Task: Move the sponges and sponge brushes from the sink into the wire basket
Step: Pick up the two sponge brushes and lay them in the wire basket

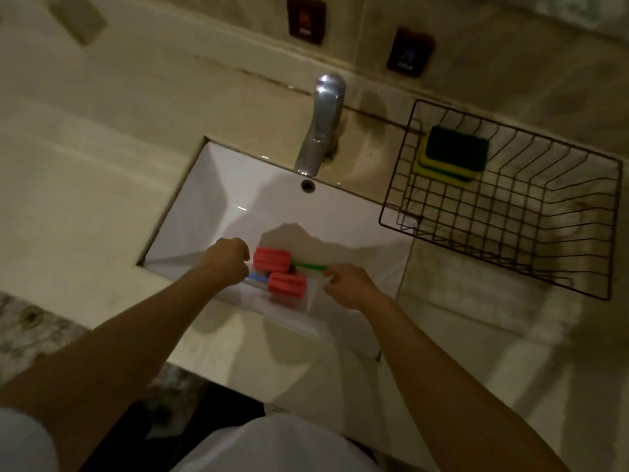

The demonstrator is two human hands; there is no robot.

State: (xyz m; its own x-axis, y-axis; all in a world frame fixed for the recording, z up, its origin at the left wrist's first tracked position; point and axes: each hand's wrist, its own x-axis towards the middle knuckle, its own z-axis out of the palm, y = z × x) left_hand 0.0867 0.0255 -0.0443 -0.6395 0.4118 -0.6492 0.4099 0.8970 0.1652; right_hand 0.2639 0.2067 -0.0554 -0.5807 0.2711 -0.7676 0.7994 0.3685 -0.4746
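Two sponge brushes with ribbed red heads lie in the white sink [218,185]. The upper brush [272,259] has a green handle pointing right; the lower brush [287,284] has a blue handle pointing left. My left hand [226,264] is curled over the blue handle's end, which it hides. My right hand [347,284] has its fingertips at the tip of the green handle. Whether either hand grips its handle is unclear. Stacked yellow-and-green sponges [452,155] rest in the far left corner of the wire basket [391,199], to the right of the sink.
A chrome tap [321,124] stands behind the sink, with an overflow hole below it. The beige counter runs on both sides. Two dark wall plates sit on the back wall.
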